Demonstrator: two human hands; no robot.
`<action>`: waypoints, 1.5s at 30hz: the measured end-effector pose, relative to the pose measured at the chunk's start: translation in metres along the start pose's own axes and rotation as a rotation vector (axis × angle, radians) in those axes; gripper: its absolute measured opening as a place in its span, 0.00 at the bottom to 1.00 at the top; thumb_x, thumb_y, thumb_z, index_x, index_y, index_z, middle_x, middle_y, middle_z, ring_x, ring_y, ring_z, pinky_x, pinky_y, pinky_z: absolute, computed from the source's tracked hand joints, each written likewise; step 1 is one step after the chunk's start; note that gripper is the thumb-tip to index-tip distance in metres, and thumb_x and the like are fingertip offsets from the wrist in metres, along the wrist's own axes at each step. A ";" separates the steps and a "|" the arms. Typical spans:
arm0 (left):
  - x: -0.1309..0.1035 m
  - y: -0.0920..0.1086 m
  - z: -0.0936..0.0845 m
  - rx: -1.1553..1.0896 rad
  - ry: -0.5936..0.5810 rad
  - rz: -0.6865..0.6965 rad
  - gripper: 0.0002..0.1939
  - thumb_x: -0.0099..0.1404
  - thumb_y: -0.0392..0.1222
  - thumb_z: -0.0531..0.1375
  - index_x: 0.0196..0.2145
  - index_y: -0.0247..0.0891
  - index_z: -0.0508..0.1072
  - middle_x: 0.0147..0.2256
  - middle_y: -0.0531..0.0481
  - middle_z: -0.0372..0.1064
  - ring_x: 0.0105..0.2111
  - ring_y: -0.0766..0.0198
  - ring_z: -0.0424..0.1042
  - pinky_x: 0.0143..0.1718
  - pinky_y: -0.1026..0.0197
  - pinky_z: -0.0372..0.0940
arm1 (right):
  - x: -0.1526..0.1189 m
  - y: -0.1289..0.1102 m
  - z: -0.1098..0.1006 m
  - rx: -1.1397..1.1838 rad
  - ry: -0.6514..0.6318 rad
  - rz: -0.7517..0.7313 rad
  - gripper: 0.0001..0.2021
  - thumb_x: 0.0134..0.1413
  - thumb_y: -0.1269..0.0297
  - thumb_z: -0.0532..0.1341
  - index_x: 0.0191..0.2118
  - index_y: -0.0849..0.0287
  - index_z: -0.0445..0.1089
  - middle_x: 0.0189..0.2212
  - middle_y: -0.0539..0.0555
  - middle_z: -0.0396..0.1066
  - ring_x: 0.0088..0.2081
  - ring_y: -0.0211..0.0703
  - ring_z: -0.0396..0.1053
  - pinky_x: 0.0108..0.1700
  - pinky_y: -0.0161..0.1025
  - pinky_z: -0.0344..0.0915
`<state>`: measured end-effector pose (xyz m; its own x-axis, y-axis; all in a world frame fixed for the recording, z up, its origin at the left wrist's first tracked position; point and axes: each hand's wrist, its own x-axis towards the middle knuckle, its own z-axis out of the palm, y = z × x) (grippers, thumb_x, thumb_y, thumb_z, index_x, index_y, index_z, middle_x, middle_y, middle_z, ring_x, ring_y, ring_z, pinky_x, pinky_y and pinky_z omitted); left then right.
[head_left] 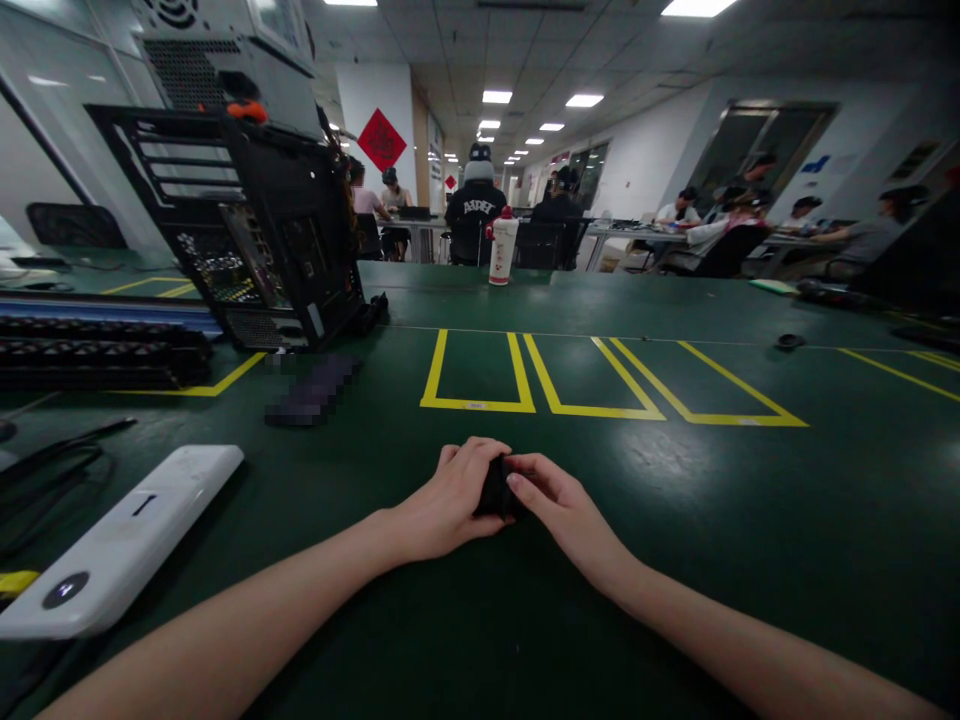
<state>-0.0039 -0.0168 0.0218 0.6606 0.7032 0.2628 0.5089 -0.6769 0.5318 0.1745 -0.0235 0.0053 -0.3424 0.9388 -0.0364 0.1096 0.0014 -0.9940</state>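
Both my hands meet around a small black object (495, 490) at the middle of the green table (480, 630). Its kind I cannot make out, since my fingers cover much of it. My left hand (457, 495) grips it from the left, fingers over the far side and thumb at the near side. From the right, my right hand (559, 500) pinches its edge with thumb and fingertips. The object is on or just above the tabletop; which one I cannot tell.
Beyond my hands, yellow tape outlines (480, 406) mark the table. At left stand a black computer case (292, 230), black racks (97, 350) and a white device (127, 540) with cables. A paper cup (502, 250) stands farther back. People sit at distant tables.
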 end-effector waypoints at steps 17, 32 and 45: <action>0.002 -0.007 0.011 -0.026 0.033 -0.030 0.30 0.56 0.37 0.60 0.52 0.43 0.49 0.48 0.44 0.55 0.46 0.53 0.59 0.46 0.49 0.56 | -0.003 0.000 -0.001 0.058 -0.038 -0.113 0.06 0.52 0.66 0.57 0.37 0.56 0.62 0.38 0.50 0.65 0.44 0.41 0.66 0.45 0.41 0.66; 0.003 -0.002 0.004 -0.043 -0.020 -0.056 0.29 0.57 0.34 0.59 0.52 0.42 0.49 0.47 0.45 0.55 0.45 0.55 0.59 0.46 0.50 0.57 | -0.007 -0.002 -0.004 -0.068 -0.121 -0.113 0.12 0.53 0.68 0.56 0.44 0.53 0.59 0.43 0.51 0.63 0.46 0.42 0.64 0.48 0.44 0.64; 0.002 -0.001 0.003 -0.013 -0.016 -0.037 0.29 0.57 0.35 0.60 0.52 0.41 0.49 0.47 0.44 0.56 0.46 0.55 0.59 0.47 0.50 0.56 | 0.002 0.001 -0.008 -0.012 -0.147 -0.004 0.11 0.55 0.62 0.55 0.44 0.57 0.60 0.41 0.53 0.64 0.44 0.43 0.64 0.46 0.45 0.65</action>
<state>-0.0007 -0.0154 0.0192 0.6502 0.7241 0.2301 0.5259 -0.6475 0.5515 0.1815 -0.0184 0.0054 -0.4756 0.8784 -0.0480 0.1191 0.0102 -0.9928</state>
